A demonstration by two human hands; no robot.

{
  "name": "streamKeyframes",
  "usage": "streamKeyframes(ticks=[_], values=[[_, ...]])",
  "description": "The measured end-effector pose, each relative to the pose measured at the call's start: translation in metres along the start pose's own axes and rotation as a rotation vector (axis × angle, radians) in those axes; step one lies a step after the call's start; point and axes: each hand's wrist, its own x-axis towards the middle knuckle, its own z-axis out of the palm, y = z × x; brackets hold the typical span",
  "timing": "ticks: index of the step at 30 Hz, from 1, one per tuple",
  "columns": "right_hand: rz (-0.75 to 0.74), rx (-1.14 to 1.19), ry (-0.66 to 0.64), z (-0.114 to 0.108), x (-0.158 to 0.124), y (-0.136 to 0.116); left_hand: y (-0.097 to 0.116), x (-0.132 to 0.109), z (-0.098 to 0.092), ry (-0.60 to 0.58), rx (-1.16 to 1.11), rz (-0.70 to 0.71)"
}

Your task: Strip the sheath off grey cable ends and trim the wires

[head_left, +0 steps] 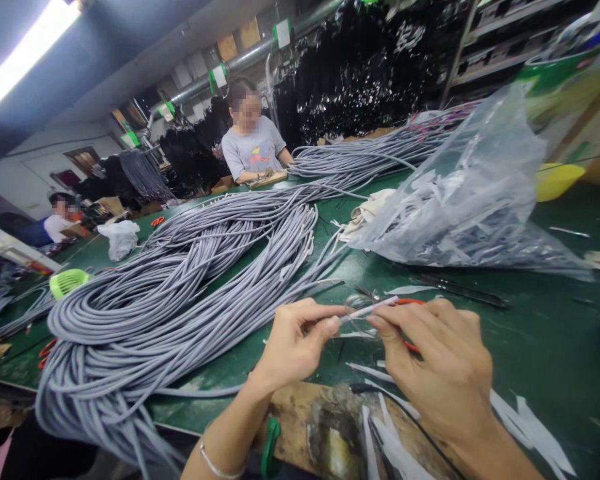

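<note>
We see long, round, grey cables (pixel 190 320) with smooth, plastic-looking jackets, mostly matt with a faint sheen along the curves. The large, translucent, bulging bag (pixel 485 160) is thin, crinkled plastic film, glossy at its folds. Beneath it, the dark green, flat tabletop (pixel 545 320) looks smooth, with a dull shine and scuffs. The brown, flat wooden board (pixel 287 403) is rough and stained. The crumpled beige rag (pixel 373 210) is soft, matt cloth. We find high gloss on the black hanging bundles (pixel 355 73), smooth plastic in the bright green slotted basket (pixel 69 283), and polished metal in the thin silvery bracelet (pixel 211 465).
</note>
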Motion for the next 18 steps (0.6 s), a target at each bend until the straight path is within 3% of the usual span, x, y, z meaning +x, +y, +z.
streamKeyframes(ticks=[8, 15, 18], values=[[0.097, 0.085, -0.019, 0.0017, -0.0040, -0.0001, -0.0001, 0.0004, 0.0009, -0.005, -0.004, 0.004], [0.631, 0.609, -0.257, 0.0062, -0.0030, -0.0063, -0.0003, 0.0007, 0.0032, -0.011, -0.026, 0.011], [0.758, 0.783, -0.275, 0.0092, -0.0027, -0.0068, 0.0006, 0.0007, 0.0048, 0.015, -0.021, 0.019]])
